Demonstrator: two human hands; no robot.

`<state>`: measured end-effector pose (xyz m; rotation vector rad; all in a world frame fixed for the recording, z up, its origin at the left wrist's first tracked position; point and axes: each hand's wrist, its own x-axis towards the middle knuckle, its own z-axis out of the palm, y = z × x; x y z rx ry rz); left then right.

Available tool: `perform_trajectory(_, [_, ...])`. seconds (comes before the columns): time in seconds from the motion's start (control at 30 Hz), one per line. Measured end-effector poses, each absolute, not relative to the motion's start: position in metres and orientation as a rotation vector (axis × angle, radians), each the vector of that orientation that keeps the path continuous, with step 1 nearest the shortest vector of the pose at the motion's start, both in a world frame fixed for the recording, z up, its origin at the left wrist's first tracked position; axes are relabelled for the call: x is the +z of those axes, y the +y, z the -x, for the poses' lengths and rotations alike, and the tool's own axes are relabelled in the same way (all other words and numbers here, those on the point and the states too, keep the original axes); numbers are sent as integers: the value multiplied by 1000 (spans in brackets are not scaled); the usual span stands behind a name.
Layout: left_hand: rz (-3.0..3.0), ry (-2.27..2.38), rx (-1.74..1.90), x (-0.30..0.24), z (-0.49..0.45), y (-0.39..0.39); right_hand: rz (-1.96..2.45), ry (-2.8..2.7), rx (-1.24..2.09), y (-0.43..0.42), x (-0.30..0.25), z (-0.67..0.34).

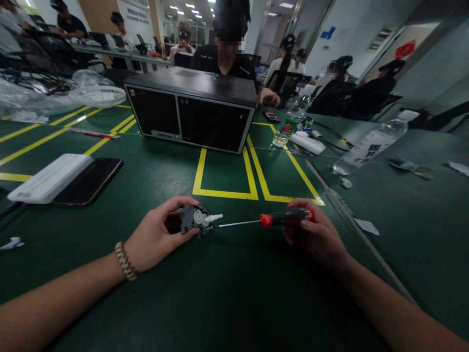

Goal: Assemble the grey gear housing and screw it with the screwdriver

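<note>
My left hand (157, 234) is closed round a small grey gear housing (188, 218) with pale gears and a white shaft sticking out to the right. In my right hand (318, 234) is a screwdriver (287, 216) with a black and red handle, held nearly level. Its thin metal blade points left, and the tip meets the lower right side of the housing or lies just by it; the exact contact is too small to tell. Both hands are above the green table (234, 303).
A large black box (216, 120) stands ahead, with a person (227, 58) behind it. To the left lie a phone (91, 181) and a white power bank (51, 176). Water bottles (373, 144) and a white object (308, 143) are at the right. Paper scraps (366, 226) lie about.
</note>
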<state>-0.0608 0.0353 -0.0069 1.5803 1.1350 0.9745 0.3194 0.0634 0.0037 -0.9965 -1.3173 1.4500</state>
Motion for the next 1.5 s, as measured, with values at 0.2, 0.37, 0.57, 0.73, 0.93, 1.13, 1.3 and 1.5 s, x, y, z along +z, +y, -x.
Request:
perform_trajectory(0.2, [-1612,1096,958,-5,59,35,1013,-1338,1488,64,5,-322])
perform_trajectory(0.37, [-1637,1112,932,-4,60,35,1085,-1421,1402,66,1,-326])
perform_trajectory(0.57, [-1672,1141,900,-3,61,35,1175,-1506,1315,68,-2,-328])
perform_trajectory(0.73, [-1675,1161,878,0,60,35,1105,-1544,1340,67,-2,-330])
perform_trajectory(0.93, [-1684,1182,860,-1,59,37,1066,-1688,1329,66,7,-332])
perform_trajectory(1.13, [-1683,1209,848,-2,60,38,1184,-1658,1290,66,8,-332])
perform_trajectory(1.3, [-1694,1193,837,-2,61,38,1234,-1703,1237,68,8,-332])
perform_trajectory(1.5, [-1714,1192,836,-4,62,38,1300,-1692,1143,64,10,-327])
